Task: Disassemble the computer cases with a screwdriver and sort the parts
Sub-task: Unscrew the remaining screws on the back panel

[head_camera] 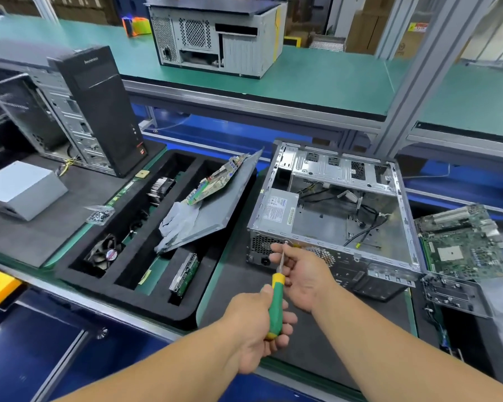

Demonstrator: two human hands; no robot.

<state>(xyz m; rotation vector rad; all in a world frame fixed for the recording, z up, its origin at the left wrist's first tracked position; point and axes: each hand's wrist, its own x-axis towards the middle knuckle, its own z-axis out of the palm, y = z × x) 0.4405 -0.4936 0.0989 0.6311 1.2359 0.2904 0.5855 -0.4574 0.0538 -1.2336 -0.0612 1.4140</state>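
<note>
A rear screw of the case (331,216) is being undone. The screwdriver (275,303) handle is clamped in the left grip (259,323); its shaft is pinched by the right grip (299,274), just ahead. Steady turning is called for next.

Open grey computer case (340,216) lies on its side right of centre; green-handled screwdriver (276,300) tip at its rear edge.

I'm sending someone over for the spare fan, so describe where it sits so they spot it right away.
Find the long black foam tray left of the open computer case. In its leftmost slot, at the near end, lies the fan. It is the only square black part with round blades and a small sticker at its hub.
</note>
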